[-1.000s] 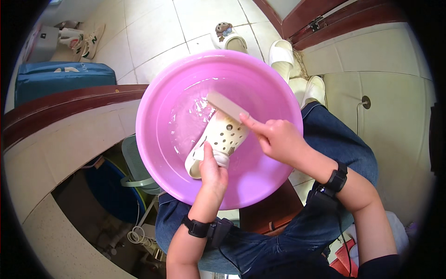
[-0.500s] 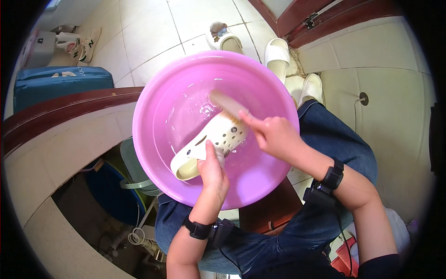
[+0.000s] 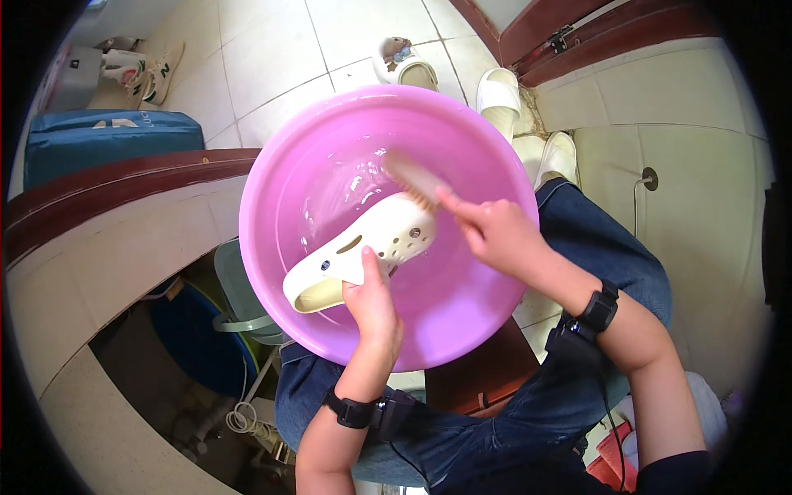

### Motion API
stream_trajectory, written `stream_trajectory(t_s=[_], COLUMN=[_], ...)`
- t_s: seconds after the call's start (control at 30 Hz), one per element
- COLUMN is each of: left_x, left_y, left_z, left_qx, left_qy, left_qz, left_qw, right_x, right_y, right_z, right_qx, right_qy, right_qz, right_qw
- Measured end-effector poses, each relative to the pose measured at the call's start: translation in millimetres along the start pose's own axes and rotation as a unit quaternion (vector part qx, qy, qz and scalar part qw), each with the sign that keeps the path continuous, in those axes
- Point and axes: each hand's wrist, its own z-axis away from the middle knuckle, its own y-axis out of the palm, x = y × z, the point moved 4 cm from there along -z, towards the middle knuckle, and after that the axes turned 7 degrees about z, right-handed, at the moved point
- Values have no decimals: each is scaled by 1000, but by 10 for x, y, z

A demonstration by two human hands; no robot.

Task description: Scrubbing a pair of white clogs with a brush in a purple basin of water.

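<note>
My left hand (image 3: pixel 373 299) grips a cream-white clog (image 3: pixel 351 247) by its side, thumb on the upper near the heel opening. The clog has round vent holes and a dark slot, and it is tilted with its toe up to the right. In my right hand (image 3: pixel 499 233) is a brush (image 3: pixel 418 176) with a pale back and tan bristles, slightly blurred. Its bristles meet the clog's toe. Both are over a pink basin (image 3: pixel 276 165) with some water in the bottom.
Beyond the basin stands another white clog (image 3: pixel 418 76) with a decoration on it. White slippers (image 3: pixel 497 89) lie by the right wall. A teal bag (image 3: pixel 66 148) sits at the far left, above a dark red sill (image 3: pixel 124 183). A grey-green bucket (image 3: pixel 238 285) is left of the basin.
The clog has shifted a little left and rolled to show more of its side. The brush has moved slightly to the right along the toe.
</note>
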Motion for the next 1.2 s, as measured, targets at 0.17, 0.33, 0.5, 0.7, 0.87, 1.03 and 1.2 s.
stream_trajectory(t_s=[0.17,0.33,0.5,0.7,0.87,1.03,1.2], left_x=[-105,-152,-70,-154,-124,-33,-12], left_y=[-8,-13,-70,-104,-70,-126,-108], left_z=[-73,-126,-197,-154,-155,-205,-186], left_qx=[29,53,48,8,-32,24,22], left_qy=[-36,-67,-155,-189,-211,-214,-225], left_qz=[75,146,201,183,213,209,204], left_qw=[996,986,966,965,953,954,953], right_x=[-130,-189,-214,-102,12,282,184], right_y=[27,118,349,340,103,2,14], right_z=[6,12,126,119,31,131,97], right_qx=[15,-13,149,125,-83,-35,-117], right_qy=[50,66,108,57,3,-131,-130], right_qz=[-40,-68,74,-58,-196,-17,-33], right_qw=[998,995,980,989,977,991,984])
